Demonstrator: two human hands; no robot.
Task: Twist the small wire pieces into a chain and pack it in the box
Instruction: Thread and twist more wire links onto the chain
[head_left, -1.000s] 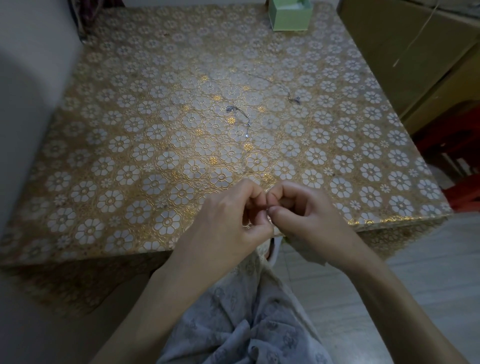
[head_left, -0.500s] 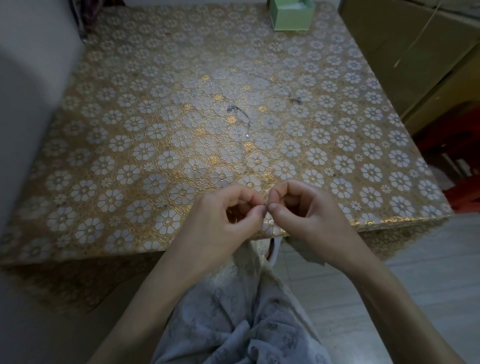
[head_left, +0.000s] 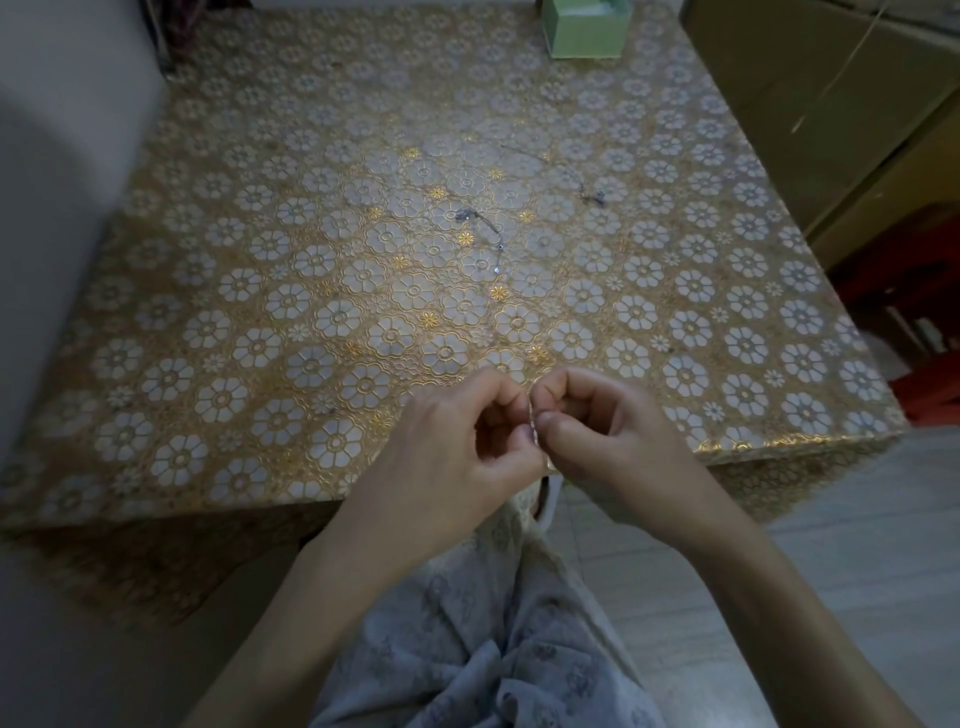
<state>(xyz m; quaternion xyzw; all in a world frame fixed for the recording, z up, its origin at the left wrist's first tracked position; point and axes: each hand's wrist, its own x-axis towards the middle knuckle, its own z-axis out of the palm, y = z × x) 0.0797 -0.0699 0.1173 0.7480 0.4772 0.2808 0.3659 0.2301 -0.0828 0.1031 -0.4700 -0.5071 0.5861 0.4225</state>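
Over the near edge of the table my left hand and my right hand meet fingertip to fingertip. Between them they pinch a thin silvery wire piece, mostly hidden by the fingers. A second wire piece with small beads lies on the middle of the table. A third thin wire piece lies farther right. The pale green box stands at the far edge, cut off by the top of the frame.
The table wears a gold cloth with white flower patterns. A grey wall stands at the left. Brown cabinets and something red are at the right. My lap in patterned cloth is below the hands.
Both hands stayed at the near table edge. The fingertips shifted slightly around the wire between them, with the fingers drawing closer together. The wires on the table did not move.
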